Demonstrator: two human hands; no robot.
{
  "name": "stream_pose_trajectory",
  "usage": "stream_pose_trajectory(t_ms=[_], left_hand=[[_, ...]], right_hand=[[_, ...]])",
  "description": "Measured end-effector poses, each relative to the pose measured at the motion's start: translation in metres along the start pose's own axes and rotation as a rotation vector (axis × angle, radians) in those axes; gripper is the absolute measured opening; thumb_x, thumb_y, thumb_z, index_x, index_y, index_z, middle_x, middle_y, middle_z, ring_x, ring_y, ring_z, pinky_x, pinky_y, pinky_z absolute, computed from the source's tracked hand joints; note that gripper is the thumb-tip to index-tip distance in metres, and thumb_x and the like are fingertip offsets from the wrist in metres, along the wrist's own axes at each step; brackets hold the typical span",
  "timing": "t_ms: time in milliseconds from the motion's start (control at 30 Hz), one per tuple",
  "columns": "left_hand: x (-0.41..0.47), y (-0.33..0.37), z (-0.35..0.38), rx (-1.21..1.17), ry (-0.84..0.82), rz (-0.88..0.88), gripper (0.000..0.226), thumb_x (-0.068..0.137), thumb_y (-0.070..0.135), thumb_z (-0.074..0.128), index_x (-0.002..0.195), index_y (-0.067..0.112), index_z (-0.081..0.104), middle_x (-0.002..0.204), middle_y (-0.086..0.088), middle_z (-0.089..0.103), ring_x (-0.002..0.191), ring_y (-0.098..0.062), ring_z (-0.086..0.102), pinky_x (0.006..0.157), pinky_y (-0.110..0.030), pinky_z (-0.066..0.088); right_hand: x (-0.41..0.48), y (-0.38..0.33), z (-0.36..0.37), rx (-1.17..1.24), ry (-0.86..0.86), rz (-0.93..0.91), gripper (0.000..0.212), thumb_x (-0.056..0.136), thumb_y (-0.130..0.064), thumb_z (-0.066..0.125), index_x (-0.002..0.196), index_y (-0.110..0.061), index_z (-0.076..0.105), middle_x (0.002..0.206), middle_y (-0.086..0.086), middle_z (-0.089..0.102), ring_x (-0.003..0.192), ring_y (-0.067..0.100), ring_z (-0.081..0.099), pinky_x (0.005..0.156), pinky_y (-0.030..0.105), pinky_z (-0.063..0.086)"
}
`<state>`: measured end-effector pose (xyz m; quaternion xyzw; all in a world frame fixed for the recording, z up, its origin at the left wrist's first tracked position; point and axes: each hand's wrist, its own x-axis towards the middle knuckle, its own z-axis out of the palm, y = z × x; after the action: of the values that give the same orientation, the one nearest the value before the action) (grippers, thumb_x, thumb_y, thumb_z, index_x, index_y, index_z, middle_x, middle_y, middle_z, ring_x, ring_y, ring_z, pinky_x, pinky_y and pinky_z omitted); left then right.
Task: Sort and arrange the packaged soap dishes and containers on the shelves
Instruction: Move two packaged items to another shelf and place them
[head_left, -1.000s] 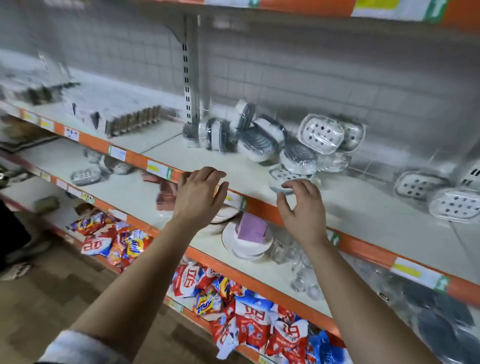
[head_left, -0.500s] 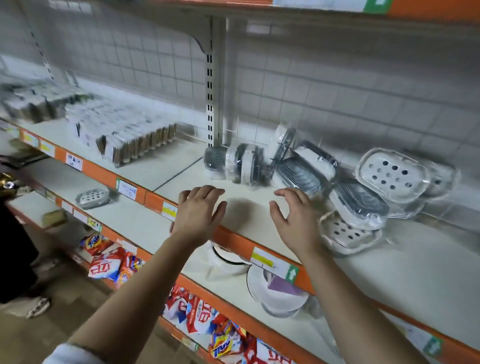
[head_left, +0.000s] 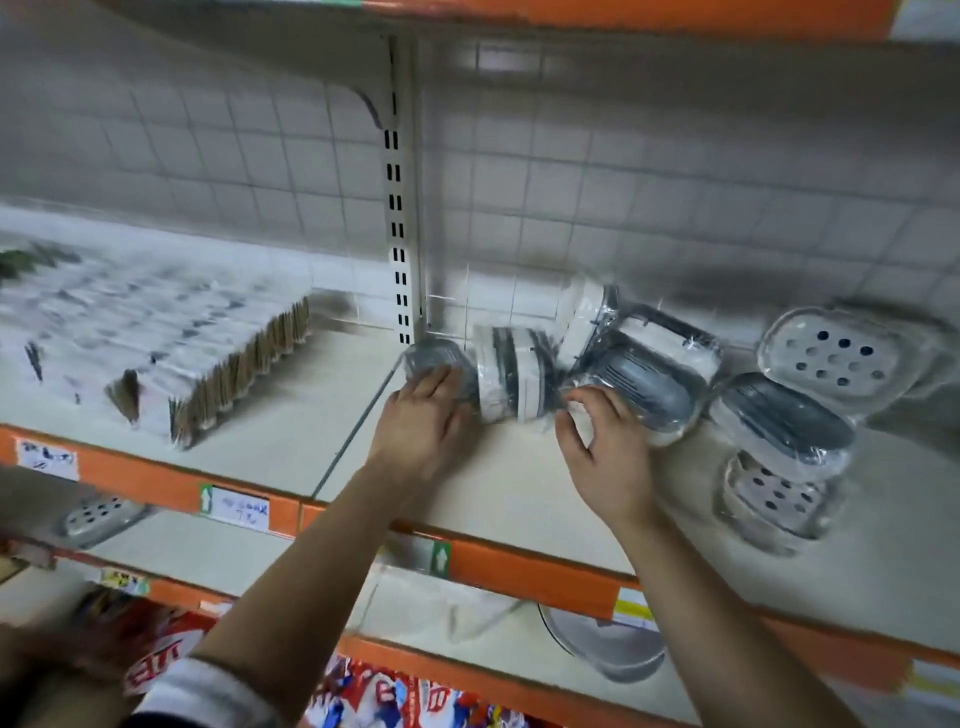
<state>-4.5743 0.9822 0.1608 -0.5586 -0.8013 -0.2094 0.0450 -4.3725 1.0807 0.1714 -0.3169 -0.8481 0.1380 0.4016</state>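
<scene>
Grey and white plastic under crinkled clear film, heaped at the far side of the cream shelf (head_left: 519, 499), just right of the slotted upright (head_left: 397, 228). Reached forward since half a second ago, off the orange front lip (head_left: 519, 574) and in among the packs. Laid flat with straight fingers, the left hand (head_left: 421, 426), touching the round grey container (head_left: 434, 357) at the heap's left end. Curved into a C, the right hand (head_left: 608, 457), fingertips (head_left: 592, 402) at the film of the ribbed grey soap dish (head_left: 644, 389); grip impossible to judge. Between them, a banded white pack (head_left: 511, 382) on edge. Further right, perforated oval dishes (head_left: 831, 353), tilted and stacked. Smooth open shelf near the lip.
</scene>
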Motion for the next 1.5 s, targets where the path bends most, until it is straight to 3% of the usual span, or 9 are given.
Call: stream_pose_trajectory(t_ms=[200,400,633,833,1067,1233,1333,1400,1500], left_hand=[[0.003,-0.030,-0.008,-0.011,-0.009,0.067,0.071,0.089,0.056,0.023,0.132,0.011,0.057,0.131,-0.009,0.055,0.117,-0.033,0.046,0.095,-0.040,0.042],[-0.013,-0.056,-0.012,-0.054,0.117,-0.034,0.046,0.082,0.050,0.067,0.110,0.013,0.064,0.115,-0.008,0.053,0.111,-0.030,0.046,0.081,-0.041,0.050],[-0.024,-0.066,-0.015,-0.096,0.170,0.022,0.040,0.073,0.042,0.075,0.094,0.010,0.063,0.102,-0.008,0.060,0.100,-0.030,0.049,0.079,-0.040,0.049],[-0.030,-0.069,-0.020,-0.123,0.325,0.033,0.041,0.072,0.047,0.056,0.083,0.008,0.063,0.088,-0.009,0.062,0.092,-0.033,0.052,0.080,-0.040,0.048],[-0.032,-0.081,-0.022,-0.048,0.271,-0.106,0.036,0.076,0.037,0.077,0.086,0.005,0.064,0.094,-0.012,0.063,0.097,-0.036,0.052,0.080,-0.044,0.047],[-0.028,-0.079,-0.021,-0.033,0.235,-0.162,0.042,0.081,0.039,0.073,0.098,0.002,0.061,0.105,-0.015,0.062,0.103,-0.037,0.050,0.084,-0.046,0.045],[-0.028,-0.078,-0.021,-0.048,0.243,-0.173,0.042,0.082,0.040,0.072,0.099,0.003,0.061,0.107,-0.015,0.062,0.105,-0.036,0.049,0.085,-0.045,0.044],[-0.028,-0.078,-0.020,-0.058,0.252,-0.178,0.042,0.082,0.040,0.072,0.099,0.004,0.061,0.107,-0.015,0.062,0.106,-0.036,0.049,0.085,-0.045,0.044],[-0.028,-0.079,-0.019,-0.077,0.267,-0.177,0.041,0.082,0.040,0.073,0.099,0.005,0.062,0.107,-0.013,0.062,0.107,-0.035,0.049,0.086,-0.045,0.044]], right_hand=[[0.000,-0.018,0.018,-0.033,0.097,0.051,0.016,0.090,-0.010,0.063,0.105,-0.005,0.067,0.108,0.008,0.065,0.103,0.027,0.059,0.091,0.046,0.049],[0.002,-0.048,0.039,0.001,0.085,0.004,0.022,0.089,-0.013,0.061,0.108,-0.005,0.069,0.107,0.009,0.066,0.097,0.026,0.063,0.089,0.038,0.051],[0.010,-0.069,0.066,-0.086,-0.017,0.071,0.041,0.091,-0.015,0.063,0.130,-0.001,0.059,0.127,0.019,0.060,0.117,0.036,0.056,0.104,0.040,0.042],[0.021,-0.071,0.079,-0.132,-0.075,0.161,0.051,0.092,-0.026,0.064,0.136,-0.004,0.051,0.128,0.017,0.046,0.118,0.030,0.049,0.103,0.033,0.039],[0.026,-0.070,0.087,-0.078,-0.050,0.190,0.040,0.088,-0.030,0.069,0.118,-0.006,0.054,0.115,0.014,0.056,0.098,0.030,0.057,0.077,0.033,0.046],[0.024,-0.073,0.087,-0.077,-0.066,0.174,0.036,0.084,-0.017,0.069,0.114,-0.002,0.054,0.095,0.015,0.064,0.079,0.038,0.062,0.065,0.039,0.050],[0.024,-0.074,0.084,-0.136,-0.114,0.142,0.056,0.080,-0.014,0.066,0.133,-0.003,0.050,0.117,0.017,0.063,0.100,0.037,0.060,0.083,0.041,0.050],[0.025,-0.075,0.082,-0.245,-0.183,0.103,0.067,0.081,-0.016,0.061,0.144,-0.005,0.040,0.136,0.016,0.053,0.117,0.034,0.052,0.100,0.037,0.039],[0.028,-0.077,0.084,-0.392,-0.275,0.007,0.071,0.084,-0.020,0.058,0.148,-0.003,0.031,0.147,0.013,0.041,0.129,0.029,0.040,0.111,0.032,0.026]])
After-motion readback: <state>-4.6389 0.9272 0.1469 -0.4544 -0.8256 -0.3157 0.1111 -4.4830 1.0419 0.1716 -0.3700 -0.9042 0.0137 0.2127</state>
